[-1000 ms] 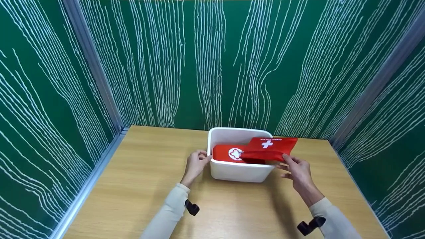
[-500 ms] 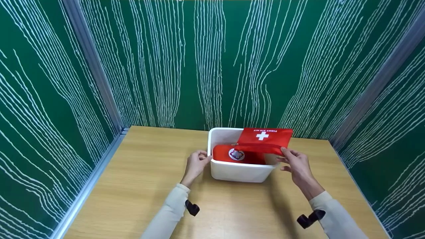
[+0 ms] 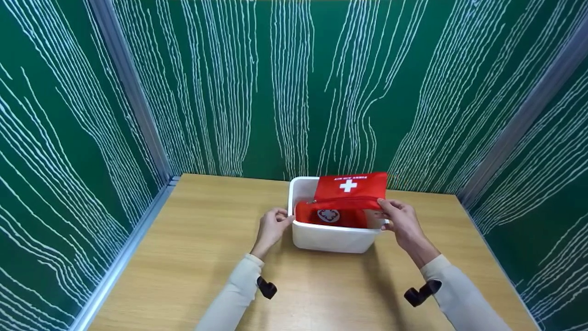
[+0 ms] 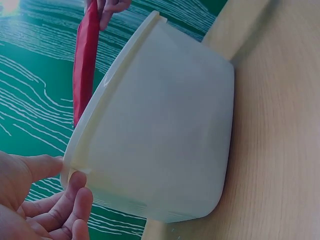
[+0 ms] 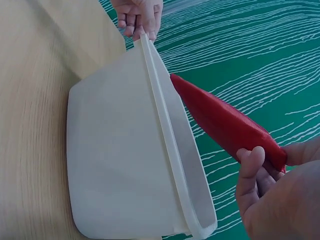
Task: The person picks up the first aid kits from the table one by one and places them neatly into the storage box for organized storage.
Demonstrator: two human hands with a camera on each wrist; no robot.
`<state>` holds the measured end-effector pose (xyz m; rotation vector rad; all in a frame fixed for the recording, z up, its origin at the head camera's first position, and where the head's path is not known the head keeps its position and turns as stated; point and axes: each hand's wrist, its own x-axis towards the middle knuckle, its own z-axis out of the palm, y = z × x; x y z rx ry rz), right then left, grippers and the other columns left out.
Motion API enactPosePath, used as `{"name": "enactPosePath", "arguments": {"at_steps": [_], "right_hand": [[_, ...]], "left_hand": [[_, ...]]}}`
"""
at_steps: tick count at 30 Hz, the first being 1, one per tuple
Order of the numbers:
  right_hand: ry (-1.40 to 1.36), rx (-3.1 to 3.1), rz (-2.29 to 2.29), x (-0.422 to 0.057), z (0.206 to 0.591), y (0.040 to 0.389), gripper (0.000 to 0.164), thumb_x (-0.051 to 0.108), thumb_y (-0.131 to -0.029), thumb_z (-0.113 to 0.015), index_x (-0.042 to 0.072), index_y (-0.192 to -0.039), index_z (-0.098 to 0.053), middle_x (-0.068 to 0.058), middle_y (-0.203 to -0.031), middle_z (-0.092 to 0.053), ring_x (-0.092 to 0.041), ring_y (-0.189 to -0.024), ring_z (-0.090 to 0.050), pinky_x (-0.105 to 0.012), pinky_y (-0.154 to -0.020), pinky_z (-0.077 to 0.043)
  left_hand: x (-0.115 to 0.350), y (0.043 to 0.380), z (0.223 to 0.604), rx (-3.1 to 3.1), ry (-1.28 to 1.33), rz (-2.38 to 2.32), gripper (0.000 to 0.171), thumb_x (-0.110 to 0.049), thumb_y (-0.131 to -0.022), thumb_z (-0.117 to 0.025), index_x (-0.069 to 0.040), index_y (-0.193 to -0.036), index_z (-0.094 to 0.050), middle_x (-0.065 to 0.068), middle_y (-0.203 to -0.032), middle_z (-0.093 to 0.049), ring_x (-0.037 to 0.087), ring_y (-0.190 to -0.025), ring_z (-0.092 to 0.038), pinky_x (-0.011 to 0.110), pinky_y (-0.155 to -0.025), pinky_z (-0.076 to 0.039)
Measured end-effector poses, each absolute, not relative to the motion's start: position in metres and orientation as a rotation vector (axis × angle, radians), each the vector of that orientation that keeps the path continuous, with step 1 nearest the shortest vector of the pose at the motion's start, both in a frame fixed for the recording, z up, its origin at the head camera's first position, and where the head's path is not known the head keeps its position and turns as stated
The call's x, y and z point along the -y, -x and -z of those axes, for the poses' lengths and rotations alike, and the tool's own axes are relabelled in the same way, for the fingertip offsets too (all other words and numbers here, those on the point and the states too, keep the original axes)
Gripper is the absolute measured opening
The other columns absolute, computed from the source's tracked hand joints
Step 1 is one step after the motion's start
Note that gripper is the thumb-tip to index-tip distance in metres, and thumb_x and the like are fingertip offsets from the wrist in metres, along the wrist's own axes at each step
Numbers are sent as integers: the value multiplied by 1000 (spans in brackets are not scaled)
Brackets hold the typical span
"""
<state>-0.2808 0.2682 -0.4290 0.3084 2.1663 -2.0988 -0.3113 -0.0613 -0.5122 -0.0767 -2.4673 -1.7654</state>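
Note:
A white plastic bin [image 3: 335, 240] stands on the table, and my left hand [image 3: 272, 228] pinches its left rim between thumb and fingers. My right hand [image 3: 404, 225] holds a red first aid pouch [image 3: 363, 187] by its near right corner. The pouch is tilted above the bin, its white cross and lettering facing up, and it overlaps the far rim in the head view. Below it, inside the bin, lies a second red first aid case [image 3: 308, 214] with a round white emblem, partly covered by the pouch. In the right wrist view the pouch [image 5: 220, 115] appears edge-on above the rim.
The wooden table [image 3: 216, 211] reaches back to a green wall [image 3: 257, 92] with white wavy lines, close behind the bin. Grey metal posts [image 3: 133, 92] mark the corners at left and right. Each sleeve carries a black wrist mount [image 3: 420, 294].
My right hand has carried the pouch leftward and a little up, so it sits more over the bin and its face is turned more to view. The left hand stays at the rim.

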Motion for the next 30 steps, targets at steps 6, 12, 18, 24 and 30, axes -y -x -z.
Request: {"name": "enactPosePath", "arguments": {"at_steps": [6,12,18,24,30], "right_hand": [[-244,-2125,2116,-256,432,288,33,32,-97,-59,5,-117,-55,4,-83,-72,-10,-73,-64,-23,-58,-51],[-219,-2139,2065,-246,434,296,34,33,-98,-58,5,-118,-56,2,-82,-70,-12,-69,-62,-23,-60,-51],[-224,-2196,1981,-237,434,302,47,40,-97,-58,5,-128,-53,1,-86,-70,-14,-71,-62,-24,-64,-53],[-197,-2230,1940,-229,436,306,51,42,-96,-59,5,-130,-55,-3,-97,-71,-15,-77,-63,-25,-66,-53],[-172,-2250,1919,-221,439,307,52,43,-95,-60,6,-130,-55,-3,-105,-70,-23,-90,-65,-34,-79,-56]], "left_hand": [[62,311,512,2476,86,1776,28,-20,-88,-72,1,-107,-65,11,-82,-70,12,-70,-54,23,-63,-44],[61,310,512,2474,93,1797,29,-18,-89,-70,2,-109,-64,9,-81,-70,11,-70,-55,22,-62,-44],[60,310,512,2484,63,1785,29,-18,-89,-71,2,-109,-64,9,-84,-70,12,-73,-56,22,-64,-45],[60,312,512,2476,28,1807,26,-19,-89,-72,-1,-106,-65,7,-81,-68,13,-71,-54,22,-62,-44],[60,311,511,2496,16,1821,28,-20,-90,-70,-2,-111,-63,7,-87,-69,15,-75,-56,23,-65,-49]]}}
